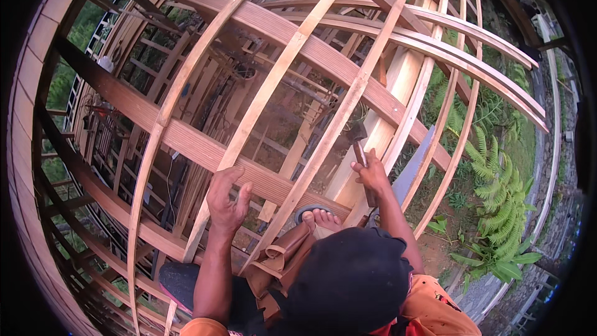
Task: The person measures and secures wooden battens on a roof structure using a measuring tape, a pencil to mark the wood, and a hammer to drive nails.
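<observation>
Head view, right hand: The right hand is gripping a hammer, the fingers wrapping its handle; a loosening grip could be dropping the tool through the open framing.
Hammer: It is standing right of the left hand, its dark head pointing away from the person, over the pale timber.
Left hand: The left hand is resting at the batten where it is crossing the broad beam; the fingers are bending close together, the thumb standing apart, nothing visibly being pinched. A stray blow there could be bruising them.
Saw blade: The saw blade is lying just beside the right forearm; a sideways sweep could be catching its edge.
Foot: The foot is perching near open gaps; shifting weight could be causing a slip toward the ground.
</observation>
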Demonstrator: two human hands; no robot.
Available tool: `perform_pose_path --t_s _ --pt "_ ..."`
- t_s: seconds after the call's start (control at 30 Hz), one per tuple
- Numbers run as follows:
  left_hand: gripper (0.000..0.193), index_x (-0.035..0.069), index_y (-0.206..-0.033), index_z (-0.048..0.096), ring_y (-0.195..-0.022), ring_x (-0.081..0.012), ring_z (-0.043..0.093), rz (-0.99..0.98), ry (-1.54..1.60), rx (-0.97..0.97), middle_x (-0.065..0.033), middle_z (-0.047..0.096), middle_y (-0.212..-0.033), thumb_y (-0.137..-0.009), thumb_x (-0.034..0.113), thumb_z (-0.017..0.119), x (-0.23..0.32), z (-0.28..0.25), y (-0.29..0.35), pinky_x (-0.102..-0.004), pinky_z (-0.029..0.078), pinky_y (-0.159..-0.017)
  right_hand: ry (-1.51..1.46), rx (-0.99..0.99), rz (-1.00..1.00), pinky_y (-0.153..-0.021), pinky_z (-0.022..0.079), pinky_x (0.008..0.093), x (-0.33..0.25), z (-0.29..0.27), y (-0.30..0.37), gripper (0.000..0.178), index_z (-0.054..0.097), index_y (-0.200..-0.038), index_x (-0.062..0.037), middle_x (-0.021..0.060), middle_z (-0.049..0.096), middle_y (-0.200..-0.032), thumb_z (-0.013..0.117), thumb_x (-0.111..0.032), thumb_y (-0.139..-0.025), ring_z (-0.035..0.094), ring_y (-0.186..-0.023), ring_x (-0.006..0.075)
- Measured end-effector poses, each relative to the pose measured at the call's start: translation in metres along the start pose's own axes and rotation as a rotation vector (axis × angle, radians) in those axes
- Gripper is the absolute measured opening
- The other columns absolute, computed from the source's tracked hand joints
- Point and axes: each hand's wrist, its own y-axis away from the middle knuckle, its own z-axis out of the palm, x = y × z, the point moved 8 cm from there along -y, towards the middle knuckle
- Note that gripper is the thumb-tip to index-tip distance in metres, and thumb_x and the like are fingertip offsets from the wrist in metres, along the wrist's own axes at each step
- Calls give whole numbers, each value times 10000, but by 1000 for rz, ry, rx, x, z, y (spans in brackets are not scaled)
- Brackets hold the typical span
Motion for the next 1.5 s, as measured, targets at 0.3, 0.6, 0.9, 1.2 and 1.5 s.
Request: perform_pose_path --t_s 0.3,0.6,0.9,1.2,1.5 --pt "636 -1 -1229 590 -1215 -409 477 -177 -332 -296 -209 546 -1292 -839 484 719 -40 45 111 -512 380 -1019 -314 188 -78 -656 586 303 -20 -61 23 303 596 -1140 50 120 683 -888 654 -189 -963 697 -737 170" --pt "508 -18 -1089 660 -755 -305 656 -776 385 -573 -164 689 -866 -894 450 675 -100 131 164 -400 518 -716 -336 320 -236 -637 587 303 -16 -67 33 188 598 -1019 39 95 674 -751 643 -138 -972 686 -674 152" --pt "650 -19 -1090 683 -730 -311 703 -692 -23 -499 -175 707 -791 -817 570 716 -104 106 159 -427 549 -688 -371 324 -284 -627 585 301 -20 -54 39 195 614 -1057 39 86 671 -749 650 -130 -966 682 -672 144" --pt "540 13 -985 720 -793 -365 696 -614 39 -452 -200 707 -816 -847 533 678 -98 117 145 -453 533 -733 -449 375 -337 -585 573 290 -16 -63 37 259 575 -1148 30 99 689 -794 654 -119 -951 697 -673 144" --pt "560 40 -969 743 -893 -421 681 -363 -36 -400 -214 720 -893 -897 565 565 -106 123 140 -500 516 -836 -645 35 -178 -588 505 284 -39 -25 36 361 576 -1067 7 43 609 -814 776 -205 -853 625 -640 116"
